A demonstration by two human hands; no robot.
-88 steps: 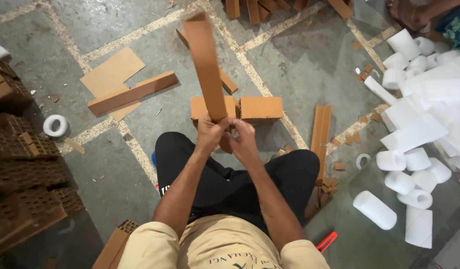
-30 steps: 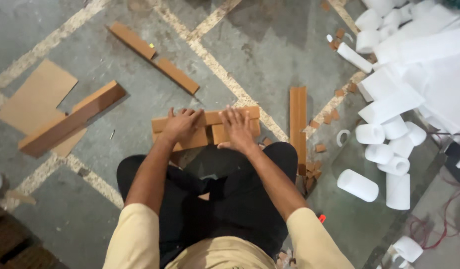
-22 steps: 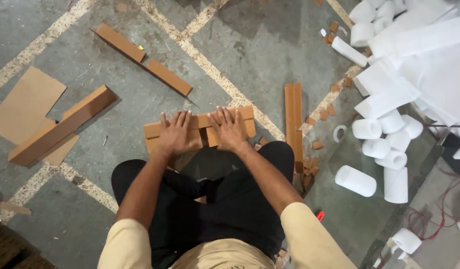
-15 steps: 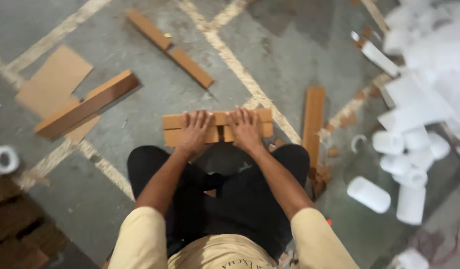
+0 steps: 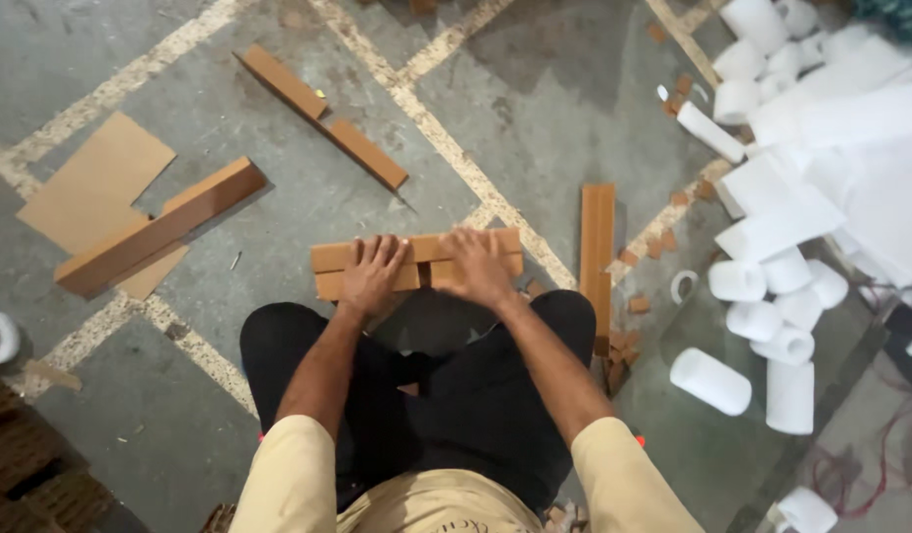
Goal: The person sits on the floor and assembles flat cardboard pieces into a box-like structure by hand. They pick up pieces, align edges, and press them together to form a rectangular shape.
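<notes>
We press our left hand (image 5: pixel 372 276) and right hand (image 5: pixel 478 265), fingers spread flat and gripping nothing, onto the long brown folded cardboard strips (image 5: pixel 416 250) lying on the grey concrete floor (image 5: pixel 535 118).

Both hands, left hand (image 5: pixel 372 276) beside right hand (image 5: pixel 478 266), lie flat on the brown cardboard strip bundle (image 5: pixel 416 264) just ahead of the knees, upright brown cardboard strip (image 5: pixel 597 257) to its right, white foam rolls (image 5: pixel 772 316) further right, long brown cardboard channel (image 5: pixel 159 240) on flat cardboard sheet (image 5: pixel 95 188) to the left.

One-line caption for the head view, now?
Both hands, left and right, press flat on brown cardboard strips on the concrete floor.
</notes>
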